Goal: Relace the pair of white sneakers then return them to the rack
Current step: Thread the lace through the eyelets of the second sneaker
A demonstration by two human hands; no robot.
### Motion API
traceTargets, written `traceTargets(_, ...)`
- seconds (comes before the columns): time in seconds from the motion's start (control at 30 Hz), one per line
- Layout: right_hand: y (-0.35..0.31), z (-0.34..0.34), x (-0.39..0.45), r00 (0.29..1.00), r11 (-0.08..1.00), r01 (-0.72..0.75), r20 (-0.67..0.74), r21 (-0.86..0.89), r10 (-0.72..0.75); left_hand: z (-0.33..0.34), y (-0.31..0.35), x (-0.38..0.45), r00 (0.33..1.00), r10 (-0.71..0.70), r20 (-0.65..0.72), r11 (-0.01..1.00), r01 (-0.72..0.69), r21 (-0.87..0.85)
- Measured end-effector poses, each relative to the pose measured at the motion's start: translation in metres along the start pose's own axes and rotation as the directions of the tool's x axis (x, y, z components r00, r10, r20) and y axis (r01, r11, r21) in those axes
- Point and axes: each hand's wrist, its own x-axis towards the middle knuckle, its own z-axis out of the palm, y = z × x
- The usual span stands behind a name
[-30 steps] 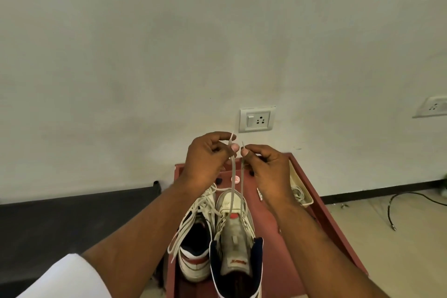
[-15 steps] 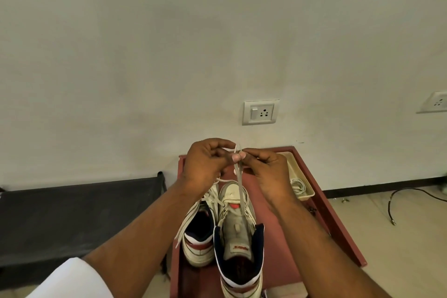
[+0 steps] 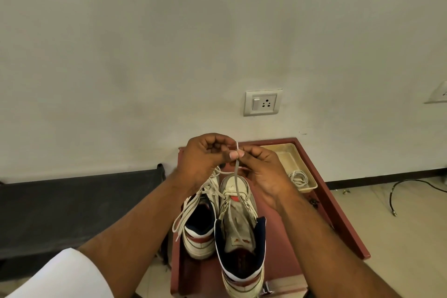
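Two white high-top sneakers with navy and red trim stand side by side on a red-brown stand [image 3: 338, 220]. The right sneaker [image 3: 239, 232] is nearer me, its tongue pulled up. A white lace [image 3: 236, 178] rises from its toe end. My left hand [image 3: 205, 159] and my right hand [image 3: 261, 167] meet above the toe, and both pinch the lace ends together between thumb and fingers. The left sneaker [image 3: 199, 227] has loose lace loops hanging over its left side.
A cream tray [image 3: 290, 152] holding a coiled white lace [image 3: 300, 178] sits at the stand's back right. A wall socket [image 3: 263, 102] is above. A black bench [image 3: 72, 208] lies to the left. A black cable [image 3: 401, 191] trails on the tiled floor at right.
My hands have come together, so the two lace ends that were held slightly apart are now pinched side by side. The view has tilted slightly, showing more of the near sneaker.
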Motion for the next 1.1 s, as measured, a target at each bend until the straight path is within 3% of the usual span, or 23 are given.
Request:
traceTargets(0.13, 0.008, -0.002, 0.003, 0.999, 1.000, -0.014, -0.048, 0.025, 0.015, 0.001, -0.010, -0.001, 0.996, -0.008, -0.091, 1.000, 0.007, -0.010)
traceTargets(0.2, 0.015, -0.009, 0.002, 0.989, 0.999, -0.017, -0.145, -0.033, 0.012, -0.004, -0.028, 0.000, 0.984, 0.014, -0.177, 0.992, 0.008, 0.122)
traceTargets(0.27, 0.025, -0.020, 0.001, 0.970, 0.996, -0.026, -0.243, -0.082, 0.005, -0.008, -0.045, 0.002, 0.984, 0.032, -0.176, 0.937, 0.032, 0.348)
traceTargets(0.37, 0.036, -0.038, -0.002, 0.922, 1.000, 0.009, -0.386, 0.006, -0.006, -0.003, -0.062, 0.005, 0.995, -0.076, 0.059, 0.696, 0.010, 0.718)
traceTargets(0.47, 0.044, -0.052, -0.006, 0.832, 0.987, 0.101, -0.554, 0.123, -0.016, 0.020, -0.073, 0.001, 0.878, -0.380, 0.293, 0.332, -0.166, 0.928)
traceTargets(0.57, 0.052, -0.063, -0.010, 0.773, 0.985, 0.124, -0.634, 0.117, -0.022, 0.045, -0.081, -0.012, 0.739, -0.574, 0.353, 0.088, -0.372, 0.924)
traceTargets(0.63, 0.057, -0.066, -0.010, 0.783, 0.990, 0.112, -0.621, 0.091, -0.032, 0.056, -0.082, -0.020, 0.737, -0.571, 0.361, -0.075, -0.485, 0.871)
traceTargets(0.7, 0.059, -0.065, -0.010, 0.808, 0.991, 0.105, -0.588, 0.079, -0.039, 0.058, -0.085, -0.023, 0.749, -0.538, 0.387, -0.141, -0.533, 0.834)
traceTargets(0.73, 0.060, -0.064, -0.010, 0.823, 0.993, 0.090, -0.568, 0.075, -0.032, 0.056, -0.084, -0.025, 0.746, -0.534, 0.397, -0.130, -0.537, 0.834)
traceTargets(0.8, 0.062, -0.065, -0.011, 0.854, 0.995, 0.065, -0.520, 0.072, -0.018, 0.048, -0.080, -0.026, 0.767, -0.499, 0.404, 0.015, -0.458, 0.889)
traceTargets(0.9, 0.061, -0.067, -0.013, 0.886, 0.995, 0.071, -0.462, 0.070, -0.031, 0.028, -0.060, -0.025, 0.939, -0.254, 0.233, 0.452, -0.098, 0.887)
traceTargets(0.97, 0.056, -0.066, -0.014, 0.893, 0.992, 0.117, -0.441, 0.044, -0.086, 0.017, -0.040, -0.023, 0.989, -0.144, 0.038, 0.706, 0.076, 0.704)
traceTargets(1.0, 0.053, -0.063, -0.016, 0.897, 0.989, 0.145, -0.423, 0.017, -0.124, 0.013, -0.029, -0.022, 0.985, -0.166, -0.038, 0.801, 0.157, 0.578)
traceTargets(1.07, 0.044, -0.056, -0.021, 0.903, 0.971, 0.227, -0.355, -0.076, -0.240, 0.012, -0.009, -0.018, 0.939, -0.331, -0.093, 0.907, 0.344, 0.245)
traceTargets(1.1, 0.040, -0.050, -0.023, 0.906, 0.953, 0.275, -0.296, -0.128, -0.301, 0.014, -0.003, -0.016, 0.901, -0.427, -0.071, 0.899, 0.432, 0.073)
